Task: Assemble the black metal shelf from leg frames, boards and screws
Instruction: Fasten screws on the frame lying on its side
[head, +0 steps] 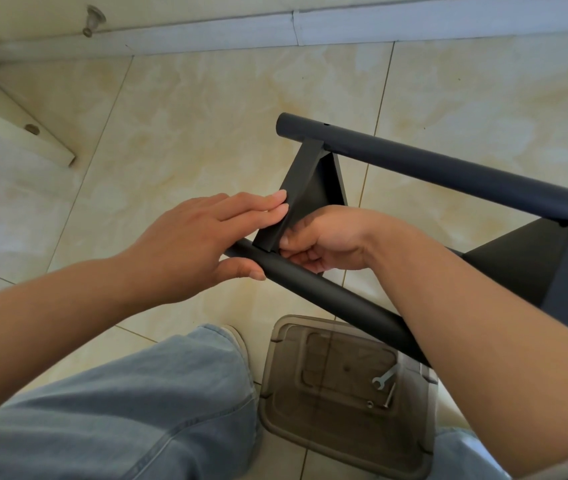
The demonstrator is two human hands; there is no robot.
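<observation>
The black metal shelf lies on its side over the tiled floor. Its near leg tube (331,296) and far leg tube (449,164) run from the middle of the view to the right. A black board (305,188) spans between the tube ends, and a second board (532,261) stands further right. My left hand (203,244) rests with straight fingers on the first board's near edge, thumb against the near tube. My right hand (324,240) is curled at the joint of that board and the near tube, fingertips pinched together; what they pinch is hidden.
A smoky clear plastic box (275,386) sits on the floor below the near tube, holding a small wrench (384,375), a screw (390,394) and a nut. My jeans-clad knees fill the bottom of the view. A white baseboard runs along the top, a door edge at left.
</observation>
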